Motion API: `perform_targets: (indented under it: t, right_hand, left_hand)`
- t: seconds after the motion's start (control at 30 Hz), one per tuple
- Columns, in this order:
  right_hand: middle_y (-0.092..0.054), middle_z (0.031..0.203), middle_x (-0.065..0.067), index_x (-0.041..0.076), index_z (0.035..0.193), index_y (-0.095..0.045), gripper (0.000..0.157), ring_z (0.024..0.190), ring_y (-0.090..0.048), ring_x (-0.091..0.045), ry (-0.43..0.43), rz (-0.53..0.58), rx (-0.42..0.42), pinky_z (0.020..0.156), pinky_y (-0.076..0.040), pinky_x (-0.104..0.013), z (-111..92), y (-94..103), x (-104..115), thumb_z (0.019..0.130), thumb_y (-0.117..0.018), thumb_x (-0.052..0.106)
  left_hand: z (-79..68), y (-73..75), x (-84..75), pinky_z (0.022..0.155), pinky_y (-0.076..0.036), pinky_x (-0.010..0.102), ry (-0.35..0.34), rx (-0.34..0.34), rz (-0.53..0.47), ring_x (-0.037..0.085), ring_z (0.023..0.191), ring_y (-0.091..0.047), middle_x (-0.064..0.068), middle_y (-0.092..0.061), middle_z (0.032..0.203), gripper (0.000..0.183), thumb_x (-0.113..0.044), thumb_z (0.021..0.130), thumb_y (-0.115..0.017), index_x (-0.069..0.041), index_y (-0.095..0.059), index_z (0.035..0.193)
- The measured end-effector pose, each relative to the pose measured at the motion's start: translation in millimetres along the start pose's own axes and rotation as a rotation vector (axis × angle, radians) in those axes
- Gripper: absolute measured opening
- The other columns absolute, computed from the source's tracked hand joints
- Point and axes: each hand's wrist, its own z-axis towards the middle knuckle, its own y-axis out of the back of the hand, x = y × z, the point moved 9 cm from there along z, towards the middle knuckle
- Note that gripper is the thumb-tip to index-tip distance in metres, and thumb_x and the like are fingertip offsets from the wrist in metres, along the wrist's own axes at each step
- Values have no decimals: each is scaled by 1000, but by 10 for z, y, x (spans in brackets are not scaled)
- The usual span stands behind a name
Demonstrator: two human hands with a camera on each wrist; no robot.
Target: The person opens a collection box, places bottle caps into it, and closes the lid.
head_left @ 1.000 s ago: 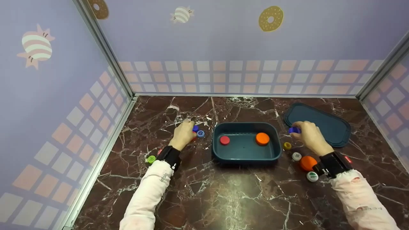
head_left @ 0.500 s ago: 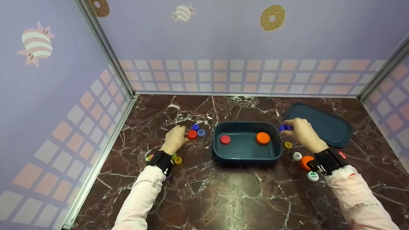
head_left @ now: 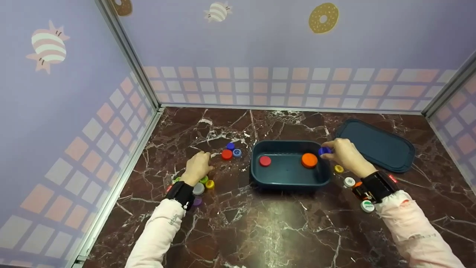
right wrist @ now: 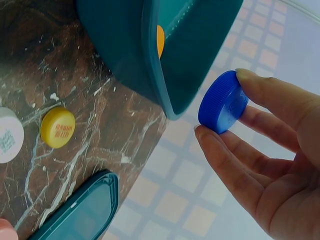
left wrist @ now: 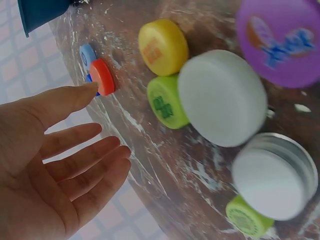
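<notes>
My right hand pinches a blue bottle cap between thumb and fingers, in the air at the right rim of a dark teal plastic box. Inside the box lie a pinkish-red cap and a larger orange cap. My left hand holds nothing; its fingers are loosely extended above the table. Under and beside it lie a white cap, a yellow cap, a green cap, a purple cap and a white lid with a silvery edge.
Beyond my left hand sit a red cap, a dark blue cap and a light blue cap. Near my right wrist are a yellow cap and white caps. A teal lid lies behind my right hand.
My right hand has carried the blue cap leftward to the box's right rim. My left hand has drawn back from the red and blue caps, leftward and nearer, holding nothing.
</notes>
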Motion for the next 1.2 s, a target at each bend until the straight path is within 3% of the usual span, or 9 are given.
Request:
perform_targets:
  t: [0.3, 0.47, 0.67, 0.93, 1.2]
  right_hand:
    - [-64, 83, -15, -2, 96, -68, 25, 67, -60, -23, 68, -13, 70, 56, -49, -37, 47, -200, 108, 73, -74, 6]
    - [-64, 78, -12, -2, 90, -69, 20, 62, -57, -19, 111, 4, 84, 54, -48, -36, 63, -269, 163, 71, -75, 3]
    - [-64, 77, -8, 0, 85, -69, 18, 61, -56, -16, 106, -2, 132, 55, -47, -34, 83, -362, 177, 70, -76, 4]
    - [-65, 80, -12, -3, 87, -69, 24, 66, -61, -21, 129, -44, 161, 57, -49, -37, 87, -438, 210, 68, -78, 7]
    - [-62, 79, -12, -4, 89, -67, 31, 65, -58, -24, 65, -81, 205, 59, -47, -40, 97, -527, 164, 66, -80, 12]
  left_hand:
    - [-110, -101, 152, 64, -48, 46, 49, 74, 9, 34, 81, -59, 14, -59, 92, 34, -21, 72, -75, 0, -63, 97]
    - [-157, -123, 198, 62, -47, 49, 62, 67, 18, 36, 79, -59, 15, -59, 91, 31, -22, 70, -75, -1, -61, 88]
    - [-226, -165, 220, 60, -46, 48, 72, 78, 24, 37, 74, -58, 15, -56, 81, 31, -25, 68, -77, -3, -57, 77]
    - [-256, -197, 200, 63, -45, 48, 77, 91, -1, 38, 77, -57, 16, -55, 84, 31, -24, 69, -76, -1, -58, 79]
    - [-251, -189, 169, 64, -46, 47, 42, 68, -30, 37, 76, -58, 17, -55, 82, 26, -15, 68, -76, 0, -58, 78]
